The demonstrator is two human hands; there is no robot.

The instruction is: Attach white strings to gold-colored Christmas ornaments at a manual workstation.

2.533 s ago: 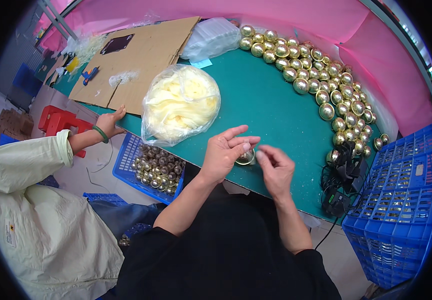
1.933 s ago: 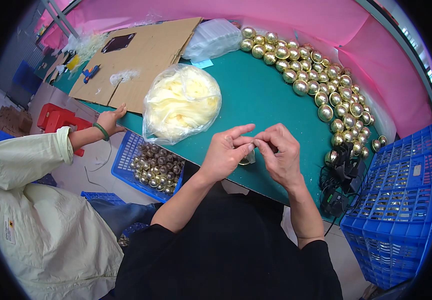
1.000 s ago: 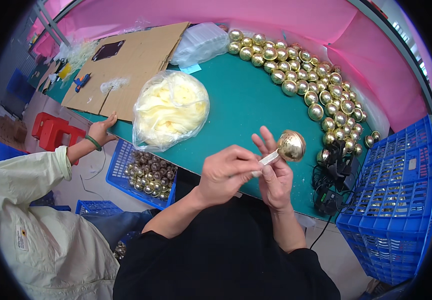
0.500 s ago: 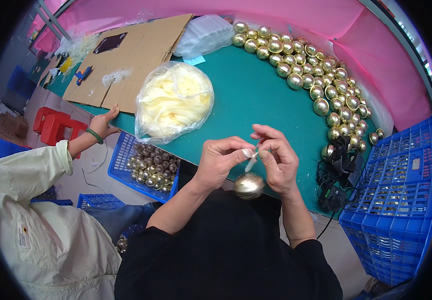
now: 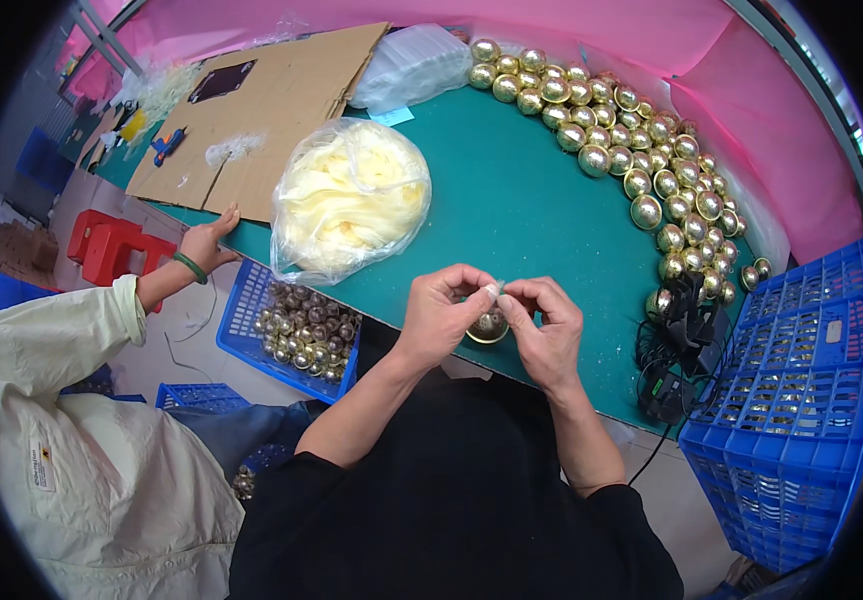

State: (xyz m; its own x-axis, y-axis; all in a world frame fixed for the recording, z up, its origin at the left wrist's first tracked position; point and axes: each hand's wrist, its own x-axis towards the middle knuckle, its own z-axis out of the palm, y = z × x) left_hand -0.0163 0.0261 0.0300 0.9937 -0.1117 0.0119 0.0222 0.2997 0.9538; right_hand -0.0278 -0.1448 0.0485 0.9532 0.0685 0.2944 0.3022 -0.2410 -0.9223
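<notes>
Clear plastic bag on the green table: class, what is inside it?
The bag holds a heap of pale yellow, fluffy material, seen through the plastic. Anything beneath the heap is covered.

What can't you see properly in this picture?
- The gold ball: the left hand and right hand cover most of it in the head view.
- The tiny pale piece pinched between the fingertips: too small to tell what it is.
- The black cables at the table edge: tangled, their ends unclear.
- The blue crate: cut off by the dark picture rim.
</notes>
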